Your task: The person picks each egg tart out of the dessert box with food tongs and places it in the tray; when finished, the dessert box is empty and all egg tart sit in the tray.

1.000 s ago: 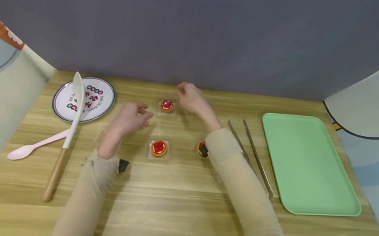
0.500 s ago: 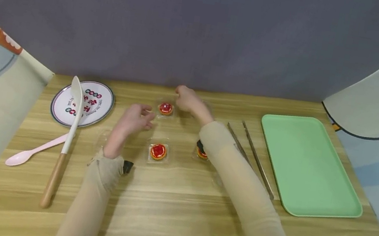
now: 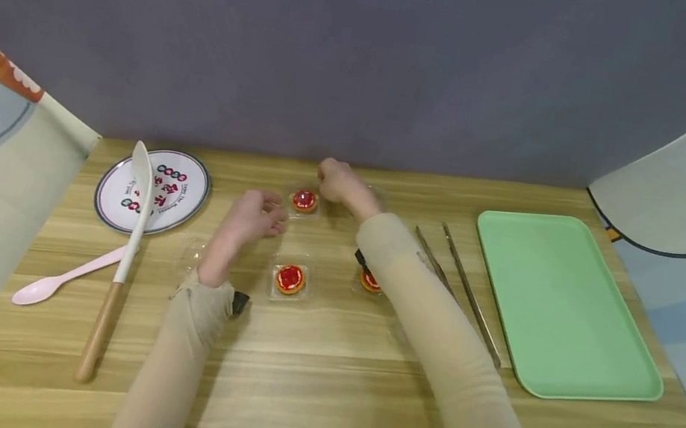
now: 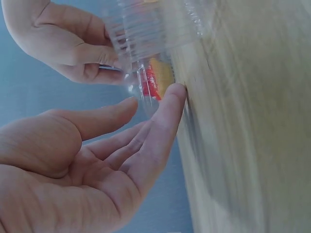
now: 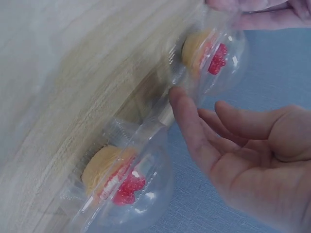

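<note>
A small tart with a red top (image 3: 304, 200), in a clear domed plastic box, sits at the back middle of the table. On its left is my left hand (image 3: 250, 217), thumb and fingers apart; in the left wrist view a fingertip (image 4: 176, 92) reaches the box's lower edge. At the box's right side is my right hand (image 5: 243, 150), its thumb spread from loosely bent fingers. Whether it touches the box is unclear. A second boxed tart (image 3: 290, 278) lies nearer the front, and a third (image 3: 371, 279) is partly hidden under my right sleeve.
At left, a white long-handled spoon with a wooden grip (image 3: 114, 297) lies across a patterned plate (image 3: 184, 206) and a pink spoon (image 3: 44, 289). Metal tongs (image 3: 471, 300) and a green tray (image 3: 565, 312) are at right. Clear plastic (image 3: 194, 250) shows by my left wrist.
My left hand has shifted slightly right, closer to the back tart's box. My right hand has come in a little to the left beside it. The tarts stay in place.
</note>
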Demonstrator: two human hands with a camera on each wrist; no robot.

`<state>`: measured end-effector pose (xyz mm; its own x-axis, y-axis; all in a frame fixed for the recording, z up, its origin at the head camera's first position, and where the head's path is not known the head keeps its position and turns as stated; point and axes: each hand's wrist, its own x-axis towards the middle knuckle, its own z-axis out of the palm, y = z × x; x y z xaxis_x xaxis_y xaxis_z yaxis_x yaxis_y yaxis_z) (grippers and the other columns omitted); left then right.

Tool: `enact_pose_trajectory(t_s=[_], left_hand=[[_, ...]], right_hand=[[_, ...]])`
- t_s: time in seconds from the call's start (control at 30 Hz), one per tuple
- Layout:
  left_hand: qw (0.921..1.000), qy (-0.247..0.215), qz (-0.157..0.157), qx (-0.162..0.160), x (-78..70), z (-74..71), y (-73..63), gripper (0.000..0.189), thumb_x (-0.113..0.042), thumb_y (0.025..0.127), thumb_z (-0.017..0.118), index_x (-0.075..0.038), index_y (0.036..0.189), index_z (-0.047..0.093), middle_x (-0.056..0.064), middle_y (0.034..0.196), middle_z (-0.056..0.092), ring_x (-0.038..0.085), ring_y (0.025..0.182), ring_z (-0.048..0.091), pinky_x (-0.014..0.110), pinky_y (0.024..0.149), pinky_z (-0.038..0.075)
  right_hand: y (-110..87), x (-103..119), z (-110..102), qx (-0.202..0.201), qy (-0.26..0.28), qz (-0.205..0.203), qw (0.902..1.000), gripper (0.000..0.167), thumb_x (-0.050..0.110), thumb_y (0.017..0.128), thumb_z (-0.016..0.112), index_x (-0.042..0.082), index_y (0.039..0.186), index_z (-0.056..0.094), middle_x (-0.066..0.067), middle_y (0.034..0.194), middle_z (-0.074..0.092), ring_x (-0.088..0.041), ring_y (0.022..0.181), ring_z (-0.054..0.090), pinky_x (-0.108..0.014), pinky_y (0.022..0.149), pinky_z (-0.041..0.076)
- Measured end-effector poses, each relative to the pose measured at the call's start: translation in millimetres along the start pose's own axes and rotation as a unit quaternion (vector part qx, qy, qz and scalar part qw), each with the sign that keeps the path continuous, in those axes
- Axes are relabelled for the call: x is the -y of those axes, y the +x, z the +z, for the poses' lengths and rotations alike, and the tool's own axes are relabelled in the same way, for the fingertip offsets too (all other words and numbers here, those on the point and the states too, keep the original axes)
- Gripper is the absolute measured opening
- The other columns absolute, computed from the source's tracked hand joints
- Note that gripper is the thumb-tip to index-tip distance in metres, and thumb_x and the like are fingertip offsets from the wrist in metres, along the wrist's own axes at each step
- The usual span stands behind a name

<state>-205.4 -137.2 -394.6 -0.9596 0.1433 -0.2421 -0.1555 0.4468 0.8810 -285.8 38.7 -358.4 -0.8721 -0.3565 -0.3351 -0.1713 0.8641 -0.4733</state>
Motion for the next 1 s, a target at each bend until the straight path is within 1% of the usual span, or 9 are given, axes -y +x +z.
enact_pose_trajectory(t_s=[0.07,0.13,0.3,0.37,0.57,0.77,0.87,0.97,1.0], left_hand=[[1.0,-0.002,-0.003,-0.005,0.9,1.1,1.1,0.043,0.003,0.107,0.057,0.022,0.145,0.048,0.04,0.128,0.063,0.04,0.1,0.074,0.032,0.086,0.067],[0.9999,0.001,-0.004,-0.009,1.3,2.2,1.9,0.044,0.003,0.107,0.058,0.021,0.145,0.048,0.039,0.128,0.064,0.04,0.1,0.074,0.032,0.086,0.067],[0.9996,0.022,-0.001,-0.019,-0.6,3.5,2.4,0.044,0.002,0.106,0.058,0.019,0.146,0.049,0.036,0.127,0.066,0.04,0.104,0.073,0.034,0.089,0.066],[0.9996,0.021,-0.001,-0.019,-0.9,3.6,3.5,0.044,0.003,0.106,0.057,0.019,0.146,0.049,0.036,0.128,0.066,0.041,0.105,0.073,0.033,0.089,0.066],[0.9998,-0.009,-0.007,-0.016,0.3,5.0,6.8,0.04,0.004,0.106,0.056,0.021,0.142,0.051,0.038,0.13,0.063,0.038,0.105,0.073,0.028,0.089,0.066],[0.9993,-0.027,-0.011,-0.021,2.0,6.4,8.2,0.035,0.006,0.105,0.059,0.022,0.135,0.055,0.038,0.127,0.065,0.035,0.104,0.073,0.029,0.091,0.065],[0.9989,-0.037,-0.012,-0.024,2.5,6.4,9.0,0.035,0.007,0.104,0.06,0.022,0.135,0.055,0.039,0.126,0.065,0.034,0.102,0.074,0.029,0.09,0.066],[0.9987,-0.043,-0.013,-0.026,2.0,7.0,8.9,0.035,0.008,0.104,0.06,0.022,0.135,0.055,0.039,0.126,0.065,0.034,0.102,0.074,0.03,0.09,0.066],[0.9988,-0.041,-0.011,-0.026,1.4,7.3,8.5,0.035,0.008,0.103,0.061,0.022,0.135,0.055,0.039,0.126,0.065,0.035,0.102,0.074,0.03,0.09,0.066]], right_hand=[[0.1,-0.2,0.5,0.0,-0.002,0.001,1.0,0.029,-0.009,0.102,0.052,-0.009,0.129,0.061,-0.022,0.137,0.064,-0.031,0.117,0.059,-0.036,0.097,0.055],[0.3,-0.5,0.2,0.002,-0.005,0.003,1.0,0.032,-0.013,0.097,0.056,-0.009,0.128,0.061,-0.021,0.135,0.065,-0.03,0.114,0.059,-0.035,0.092,0.055],[2.0,-1.8,-0.9,0.011,-0.017,0.007,0.9998,0.045,-0.017,0.09,0.061,-0.009,0.134,0.06,-0.021,0.141,0.063,-0.032,0.124,0.059,-0.033,0.096,0.057],[2.2,-2.3,-1.1,0.014,-0.02,0.008,0.9997,0.046,-0.017,0.09,0.062,-0.009,0.135,0.06,-0.022,0.142,0.063,-0.032,0.125,0.059,-0.032,0.096,0.057],[1.8,-3.9,-0.6,0.02,-0.013,0.012,0.9996,0.045,-0.017,0.092,0.063,-0.01,0.136,0.059,-0.023,0.142,0.062,-0.032,0.123,0.06,-0.032,0.096,0.058],[0.4,-4.0,-0.4,0.015,-0.003,0.012,0.9998,0.041,-0.017,0.093,0.062,-0.01,0.133,0.059,-0.023,0.137,0.063,-0.032,0.118,0.062,-0.03,0.089,0.059],[-0.4,-3.8,-0.2,0.007,0.003,0.008,0.9999,0.034,-0.019,0.091,0.062,-0.01,0.123,0.061,-0.021,0.128,0.066,-0.029,0.107,0.063,-0.028,0.082,0.06],[-0.6,-4.1,0.2,0.002,0.012,0.005,0.9999,0.021,-0.021,0.09,0.059,-0.006,0.104,0.058,-0.017,0.109,0.064,-0.024,0.093,0.061,-0.027,0.077,0.061],[-0.7,-4.4,0.2,-0.001,0.011,0.005,0.9999,0.021,-0.021,0.089,0.059,-0.003,0.097,0.056,-0.014,0.103,0.061,-0.022,0.088,0.06,-0.026,0.075,0.061]])
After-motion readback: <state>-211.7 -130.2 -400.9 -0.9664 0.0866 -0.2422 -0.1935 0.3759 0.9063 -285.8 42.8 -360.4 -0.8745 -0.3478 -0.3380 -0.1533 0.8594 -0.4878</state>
